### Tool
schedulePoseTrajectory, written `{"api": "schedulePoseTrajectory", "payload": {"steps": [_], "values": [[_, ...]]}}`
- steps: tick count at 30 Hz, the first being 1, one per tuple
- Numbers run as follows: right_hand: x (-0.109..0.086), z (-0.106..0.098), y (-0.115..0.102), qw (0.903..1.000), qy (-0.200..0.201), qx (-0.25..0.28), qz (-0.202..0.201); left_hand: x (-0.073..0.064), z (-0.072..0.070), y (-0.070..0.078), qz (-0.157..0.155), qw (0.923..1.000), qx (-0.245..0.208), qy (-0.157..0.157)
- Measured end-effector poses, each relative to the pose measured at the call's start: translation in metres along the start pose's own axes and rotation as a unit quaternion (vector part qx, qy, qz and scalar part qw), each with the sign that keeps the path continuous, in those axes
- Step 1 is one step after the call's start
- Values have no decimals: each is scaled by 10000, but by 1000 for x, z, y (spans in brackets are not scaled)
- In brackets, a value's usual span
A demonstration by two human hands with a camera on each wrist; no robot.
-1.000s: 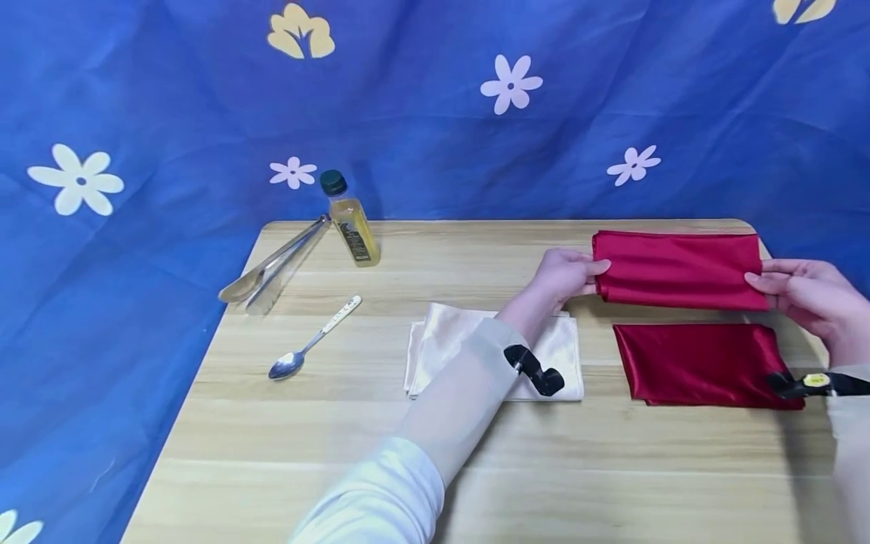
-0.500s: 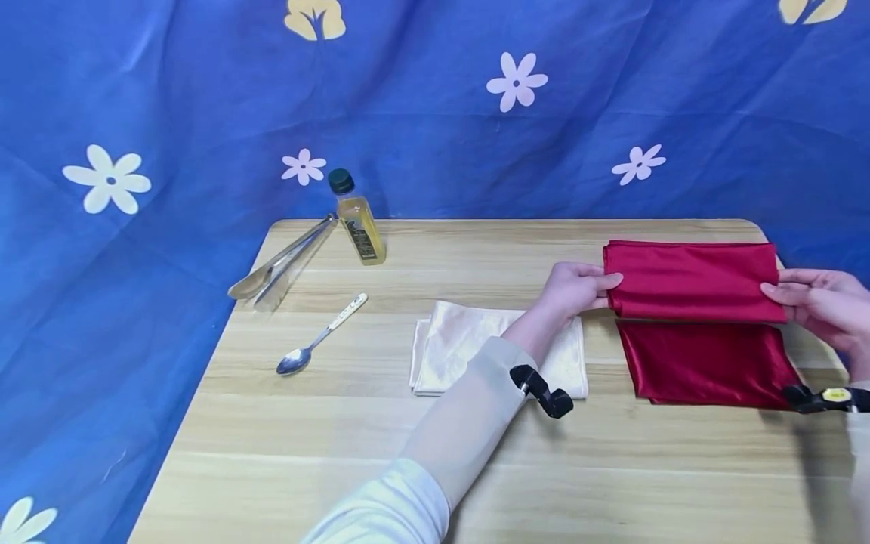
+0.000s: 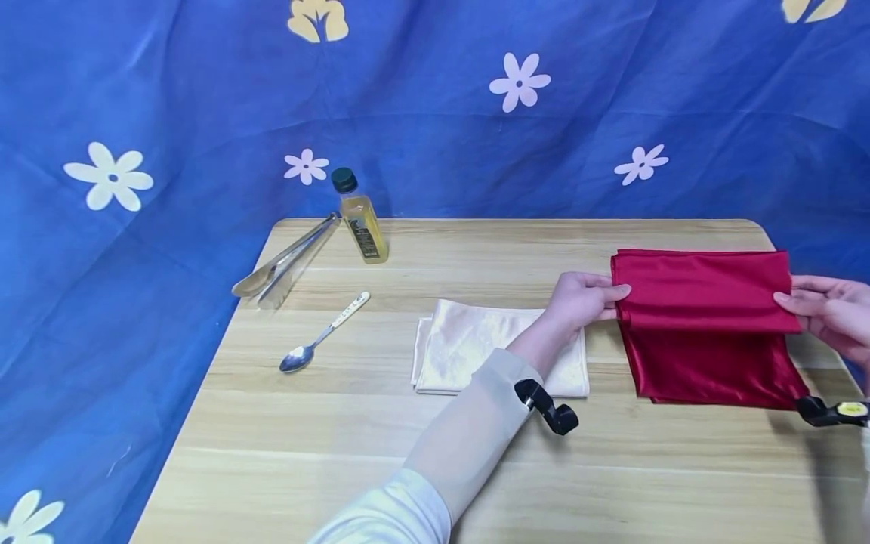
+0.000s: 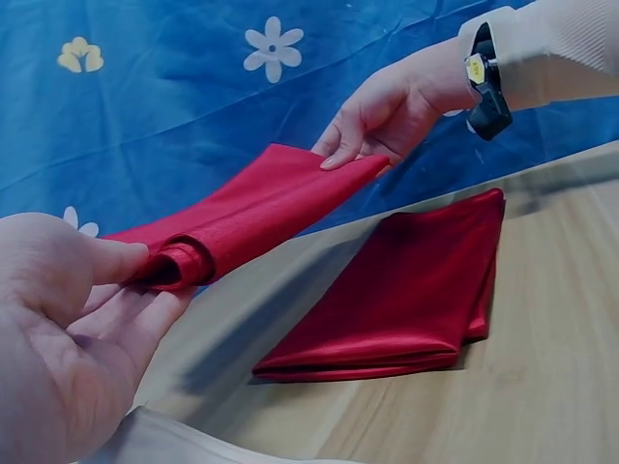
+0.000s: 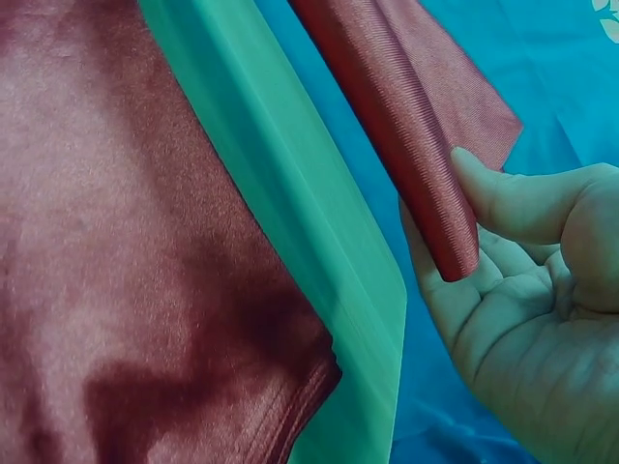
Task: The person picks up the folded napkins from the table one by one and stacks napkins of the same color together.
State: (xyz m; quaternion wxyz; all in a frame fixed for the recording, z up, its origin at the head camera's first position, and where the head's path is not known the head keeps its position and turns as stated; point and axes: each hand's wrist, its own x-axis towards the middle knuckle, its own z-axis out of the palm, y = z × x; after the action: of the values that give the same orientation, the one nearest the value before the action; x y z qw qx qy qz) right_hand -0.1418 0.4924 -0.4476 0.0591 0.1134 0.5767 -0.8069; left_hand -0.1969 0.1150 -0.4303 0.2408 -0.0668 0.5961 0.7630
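Note:
A folded red satin cloth (image 3: pixel 703 291) hangs level above the table, stretched between both hands. My left hand (image 3: pixel 583 301) pinches its left end, thumb on top and fingers beneath. At the opposite end my right hand (image 3: pixel 832 311) grips it the same way, as the right wrist view also shows. A second folded red cloth (image 4: pixel 387 300) lies on the table beneath; in the left wrist view a gap and a shadow separate the two. From the head view the held cloth covers the far part of the lower one. By my left forearm lies a folded white cloth (image 3: pixel 469 344).
To the left, a spoon (image 3: pixel 319 336) with a patterned handle lies on the wooden table (image 3: pixel 381 453). Metal tongs (image 3: pixel 285 261) rest behind it, next to a green-capped bottle (image 3: pixel 363 227) of yellow liquid. A blue flowered curtain (image 3: pixel 421 136) hangs behind the table.
Both hands have brought the held red cloth nearer and slightly right, so it now overlaps the lower red cloth in the head view. The head view has shifted slightly.

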Motion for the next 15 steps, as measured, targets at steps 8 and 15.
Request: {"api": "schedulePoseTrajectory", "payload": {"steps": [8,15], "values": [[-7,-6,5,9997,128,-78,-202,-7,2,-5,-157,9999,36,-25],[-9,-15,8,9997,-33,-50,-229,-8,6,-12,-259,9996,119,-41]]}}
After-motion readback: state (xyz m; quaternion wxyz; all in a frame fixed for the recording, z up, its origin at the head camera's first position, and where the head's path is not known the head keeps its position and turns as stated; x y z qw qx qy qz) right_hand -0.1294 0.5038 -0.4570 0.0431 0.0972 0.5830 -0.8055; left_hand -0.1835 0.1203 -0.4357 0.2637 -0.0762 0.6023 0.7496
